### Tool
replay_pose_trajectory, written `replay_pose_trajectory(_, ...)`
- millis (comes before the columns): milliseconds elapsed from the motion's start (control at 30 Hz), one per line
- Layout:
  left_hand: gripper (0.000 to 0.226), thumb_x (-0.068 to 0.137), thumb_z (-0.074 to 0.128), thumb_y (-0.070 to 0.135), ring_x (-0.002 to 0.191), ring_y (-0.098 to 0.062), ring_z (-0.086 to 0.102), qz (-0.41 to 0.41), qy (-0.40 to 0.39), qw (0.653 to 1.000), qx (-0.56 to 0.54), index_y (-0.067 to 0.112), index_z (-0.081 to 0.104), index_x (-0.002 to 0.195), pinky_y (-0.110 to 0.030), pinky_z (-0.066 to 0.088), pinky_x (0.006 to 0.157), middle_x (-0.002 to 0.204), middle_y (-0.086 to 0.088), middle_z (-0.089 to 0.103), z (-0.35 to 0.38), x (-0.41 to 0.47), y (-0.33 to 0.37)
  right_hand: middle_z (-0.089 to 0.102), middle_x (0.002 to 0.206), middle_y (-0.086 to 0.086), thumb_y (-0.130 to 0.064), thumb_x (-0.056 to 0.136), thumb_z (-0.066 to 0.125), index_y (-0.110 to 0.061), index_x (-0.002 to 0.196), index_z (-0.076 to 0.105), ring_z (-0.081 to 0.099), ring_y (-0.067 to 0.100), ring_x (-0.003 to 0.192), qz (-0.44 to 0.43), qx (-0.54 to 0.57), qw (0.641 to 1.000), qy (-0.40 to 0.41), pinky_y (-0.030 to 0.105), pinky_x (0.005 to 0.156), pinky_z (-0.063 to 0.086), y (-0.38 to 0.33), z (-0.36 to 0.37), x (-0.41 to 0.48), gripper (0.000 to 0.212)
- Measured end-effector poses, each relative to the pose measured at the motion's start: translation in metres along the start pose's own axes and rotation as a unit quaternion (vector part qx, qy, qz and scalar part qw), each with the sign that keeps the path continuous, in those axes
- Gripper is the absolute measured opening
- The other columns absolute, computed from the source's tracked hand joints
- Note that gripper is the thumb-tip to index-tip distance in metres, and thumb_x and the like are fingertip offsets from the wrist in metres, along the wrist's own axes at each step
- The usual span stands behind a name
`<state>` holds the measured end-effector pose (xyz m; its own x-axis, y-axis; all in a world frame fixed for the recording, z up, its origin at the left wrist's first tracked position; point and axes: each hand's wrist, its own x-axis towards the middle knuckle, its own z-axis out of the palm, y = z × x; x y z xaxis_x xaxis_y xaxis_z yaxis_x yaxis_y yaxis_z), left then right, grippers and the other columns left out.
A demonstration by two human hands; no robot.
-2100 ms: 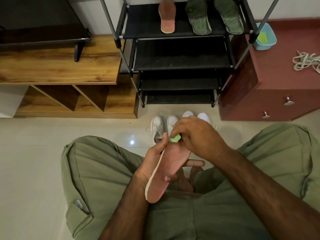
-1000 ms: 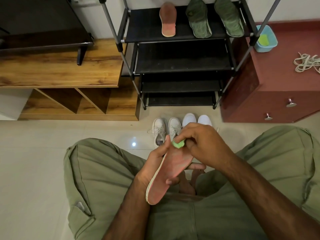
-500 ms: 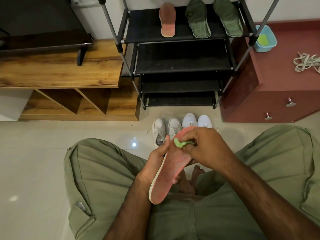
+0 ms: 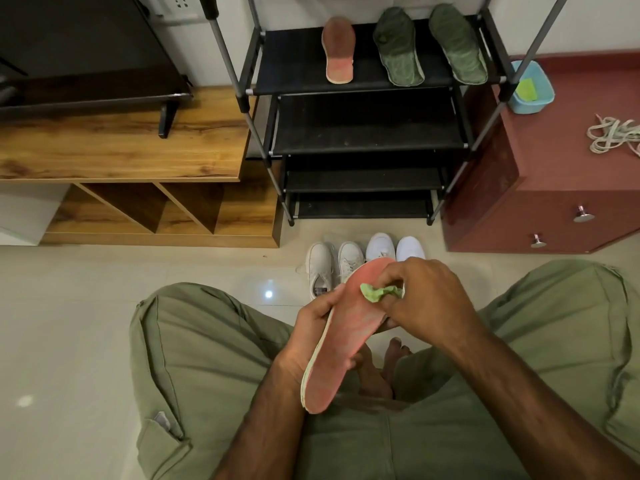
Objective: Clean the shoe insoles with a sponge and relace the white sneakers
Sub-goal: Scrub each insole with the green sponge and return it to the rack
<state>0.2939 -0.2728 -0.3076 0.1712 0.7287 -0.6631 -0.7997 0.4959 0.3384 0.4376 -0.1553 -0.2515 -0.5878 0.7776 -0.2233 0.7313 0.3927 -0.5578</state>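
Note:
My left hand (image 4: 313, 318) grips a pink insole (image 4: 341, 336) by its left edge, holding it tilted above my lap. My right hand (image 4: 420, 297) pinches a crumpled green sponge (image 4: 375, 293) against the insole's upper half. Two pairs of white sneakers (image 4: 349, 259) stand on the floor just beyond the insole's toe. A second pink insole (image 4: 338, 50) and two green insoles (image 4: 398, 46) lie on the top shelf of the black shoe rack (image 4: 363, 133). White laces (image 4: 613, 133) lie bunched on the red cabinet (image 4: 540, 188).
A blue tub (image 4: 531, 86) holding a green sponge sits on the red cabinet beside the rack. A wooden TV unit (image 4: 121, 150) with a dark screen stands at the left. Pale tiled floor (image 4: 69, 323) spreads to the left of my knees.
The insole has tilted more upright, its toe now showing above my right hand. The sponge has moved from the toe end down onto the upper half of the insole.

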Motion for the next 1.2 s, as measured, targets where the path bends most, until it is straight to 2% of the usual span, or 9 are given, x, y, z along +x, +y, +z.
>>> replay_pose_trajectory(133,0.046,0.094,0.047,0.031,0.059,-0.026,0.069,0.013,-0.038,0.999,-0.02,-0.002,0.078,0.103,-0.031,0.056,0.052,0.084,-0.017,0.073,0.004,-0.004,0.004,0.074,0.096,-0.012,-0.005,0.086,0.078,-0.031,0.09,0.075,0.071,0.0,0.062,0.056,0.161,0.985,-0.005,0.016,0.065,0.057,0.016,0.006,-0.005,0.027)
replay_pose_trajectory(200,0.047,0.089,0.052,0.019,0.094,-0.035,0.075,0.013,-0.074,0.995,-0.065,-0.009,0.069,0.124,-0.043,0.064,0.07,0.114,-0.027,0.071,0.005,-0.007,0.004,0.072,0.091,-0.017,-0.002,0.085,0.078,-0.032,0.089,0.074,0.069,-0.006,0.068,0.062,0.175,0.982,0.033,0.007,0.063,0.051,0.023,0.008,-0.008,0.031)
replay_pose_trajectory(367,0.072,0.08,0.056,0.008,0.131,-0.041,0.057,0.055,-0.089,0.988,-0.111,-0.002,0.045,0.151,-0.062,0.054,0.096,0.148,-0.028,0.05,0.0,-0.006,0.001,0.074,0.107,-0.017,-0.023,0.085,0.081,-0.035,0.108,0.078,0.066,0.005,0.095,0.043,0.091,0.993,0.059,0.034,0.087,0.058,0.034,0.019,-0.011,0.026)
replay_pose_trajectory(533,0.066,0.078,0.061,0.007,0.119,-0.039,0.066,0.05,-0.117,0.985,-0.113,-0.003,0.055,0.143,-0.058,0.058,0.091,0.136,-0.026,0.062,-0.004,-0.003,0.0,0.066,0.103,-0.01,-0.011,0.087,0.072,-0.035,0.119,0.074,0.051,0.013,0.097,-0.012,0.057,0.989,0.136,0.022,0.075,0.042,0.038,0.017,-0.01,0.041)
replay_pose_trajectory(633,0.068,0.07,0.071,0.01,0.092,-0.04,0.073,0.048,-0.112,0.99,-0.075,-0.003,0.062,0.136,-0.049,0.063,0.076,0.119,-0.027,0.069,-0.005,0.0,-0.001,0.061,0.1,-0.006,0.004,0.083,0.068,-0.025,0.112,0.078,0.048,0.012,0.098,-0.074,0.029,0.986,0.144,0.009,0.081,0.034,0.04,0.021,-0.006,0.043)
replay_pose_trajectory(833,0.087,0.062,0.074,0.018,0.081,-0.034,0.056,0.052,-0.064,0.995,-0.057,-0.007,0.046,0.14,-0.035,0.053,0.058,0.112,-0.024,0.051,-0.002,0.007,-0.005,0.065,0.107,-0.006,-0.002,0.082,0.063,-0.019,0.105,0.078,0.057,0.017,0.104,-0.237,0.029,0.97,0.051,0.031,0.088,0.051,0.025,0.035,-0.02,0.033)
replay_pose_trajectory(933,0.07,0.071,0.064,0.016,0.079,-0.034,0.062,0.045,-0.093,0.993,-0.065,-0.008,0.047,0.135,-0.036,0.052,0.06,0.109,-0.025,0.06,-0.001,0.005,-0.005,0.066,0.103,-0.003,0.003,0.079,0.058,-0.015,0.1,0.078,0.059,0.02,0.099,-0.207,0.03,0.973,0.1,0.039,0.084,0.054,0.03,0.032,-0.011,0.034)
replay_pose_trajectory(1033,0.066,0.071,0.064,0.016,0.072,-0.035,0.06,0.034,-0.096,0.993,-0.057,-0.008,0.05,0.13,-0.035,0.051,0.059,0.103,-0.026,0.063,-0.002,0.006,-0.005,0.068,0.103,-0.001,0.012,0.076,0.064,-0.014,0.102,0.078,0.06,0.021,0.099,-0.149,0.034,0.979,0.136,0.038,0.086,0.052,0.033,0.03,-0.003,0.04)
replay_pose_trajectory(1200,0.055,0.072,0.063,0.02,0.08,-0.032,0.062,0.059,-0.08,0.994,-0.054,-0.003,0.051,0.121,-0.035,0.05,0.058,0.104,-0.023,0.06,-0.002,0.007,-0.009,0.068,0.104,-0.002,0.001,0.075,0.063,-0.015,0.1,0.077,0.061,0.021,0.099,-0.257,0.038,0.964,0.059,0.032,0.085,0.05,0.019,0.037,-0.022,0.033)
